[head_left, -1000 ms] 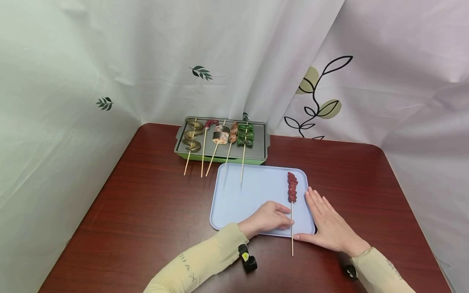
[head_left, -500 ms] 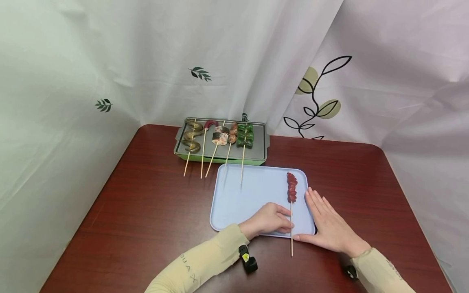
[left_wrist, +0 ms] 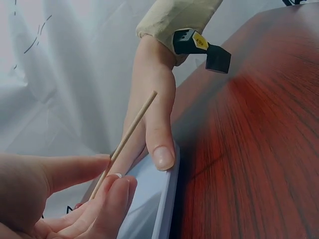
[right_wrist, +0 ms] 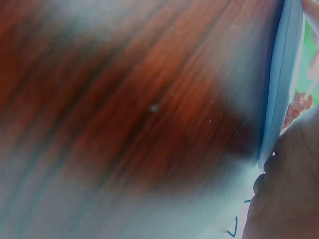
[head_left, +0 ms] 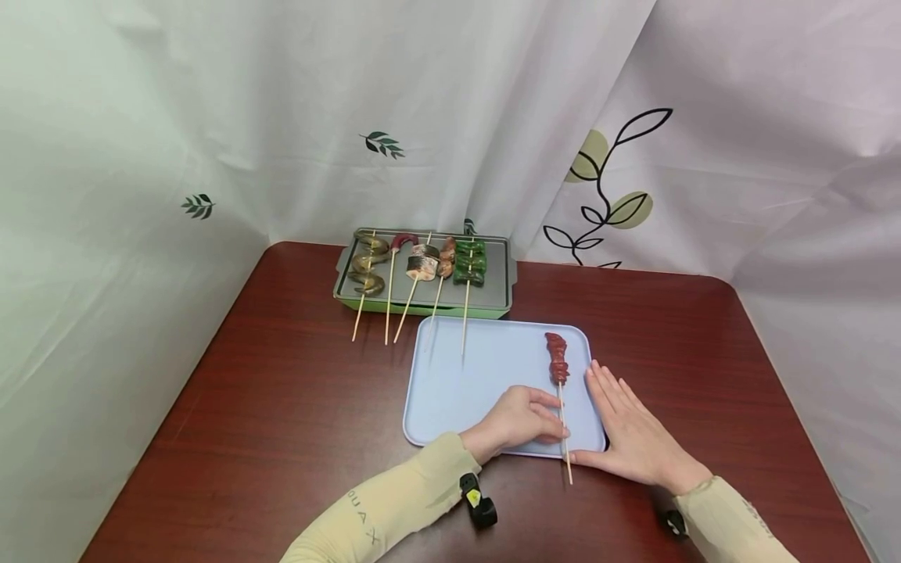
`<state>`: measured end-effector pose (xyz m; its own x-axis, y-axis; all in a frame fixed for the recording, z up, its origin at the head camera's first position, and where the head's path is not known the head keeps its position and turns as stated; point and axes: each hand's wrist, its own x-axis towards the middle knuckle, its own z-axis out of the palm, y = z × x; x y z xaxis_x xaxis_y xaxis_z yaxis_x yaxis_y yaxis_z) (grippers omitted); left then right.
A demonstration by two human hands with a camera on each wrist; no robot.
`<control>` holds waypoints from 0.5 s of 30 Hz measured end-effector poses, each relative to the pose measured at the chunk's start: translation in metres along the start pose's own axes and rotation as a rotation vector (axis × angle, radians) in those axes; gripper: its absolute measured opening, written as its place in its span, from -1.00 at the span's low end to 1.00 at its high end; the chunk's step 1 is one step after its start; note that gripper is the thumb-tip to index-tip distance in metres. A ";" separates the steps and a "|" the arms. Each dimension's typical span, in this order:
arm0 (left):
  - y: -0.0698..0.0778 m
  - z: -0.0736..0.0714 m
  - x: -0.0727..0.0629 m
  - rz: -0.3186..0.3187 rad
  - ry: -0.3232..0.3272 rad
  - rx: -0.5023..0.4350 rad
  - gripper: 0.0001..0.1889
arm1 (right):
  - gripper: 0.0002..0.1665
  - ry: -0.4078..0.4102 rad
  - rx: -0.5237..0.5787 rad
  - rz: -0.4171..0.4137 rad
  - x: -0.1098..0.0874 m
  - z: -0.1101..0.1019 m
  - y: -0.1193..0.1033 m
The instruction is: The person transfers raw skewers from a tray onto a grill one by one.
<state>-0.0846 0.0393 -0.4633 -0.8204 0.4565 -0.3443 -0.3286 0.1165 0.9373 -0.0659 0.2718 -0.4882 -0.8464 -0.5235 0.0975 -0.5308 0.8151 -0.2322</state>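
Observation:
Over the right part of a pale blue tray (head_left: 464,391), my left hand (head_left: 524,418) pinches the wooden stick of a dark red meat skewer (head_left: 557,360). In the left wrist view the stick (left_wrist: 130,132) passes between thumb and fingertips, its bare end pointing up toward the other wrist. The red pieces lie toward the tray's far right corner. With fingers straight, my right hand (head_left: 637,430) rests along the tray's right edge, its thumb near the front corner. The right wrist view shows mostly table, with that hand (right_wrist: 286,189) against the tray rim (right_wrist: 280,79).
Behind the tray stands a grey-topped green grill (head_left: 500,274). Across it lie several skewers, among them a green pepper one (head_left: 470,262), a black-and-white chunk one (head_left: 423,262) and a brownish curled one (head_left: 369,262). Their sticks overhang the front. White curtains (head_left: 317,117) enclose the dark red table (head_left: 281,391).
The red skewer has turned slightly: its meat end shifted left and its stick end moved right and a little up. My left hand moved slightly with it; my right hand stayed.

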 end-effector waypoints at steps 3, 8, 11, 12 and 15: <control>-0.001 -0.001 0.000 0.011 0.007 0.003 -0.60 | 0.49 -0.003 0.005 0.007 0.000 0.000 -0.001; -0.002 -0.006 -0.001 0.042 0.015 0.051 -0.60 | 0.51 -0.013 0.004 0.024 0.000 0.000 -0.001; -0.003 -0.010 -0.002 0.047 0.018 0.031 -0.60 | 0.52 -0.020 0.001 0.028 0.000 0.000 -0.001; -0.003 -0.011 -0.003 0.048 0.018 0.021 -0.60 | 0.52 -0.020 0.001 0.029 0.000 0.000 -0.001; -0.004 -0.014 -0.004 0.061 0.017 0.002 -0.57 | 0.51 -0.019 0.007 0.027 0.000 0.000 -0.001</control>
<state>-0.0865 0.0247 -0.4664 -0.8469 0.4476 -0.2872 -0.2768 0.0903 0.9567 -0.0653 0.2706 -0.4876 -0.8596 -0.5057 0.0731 -0.5073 0.8274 -0.2409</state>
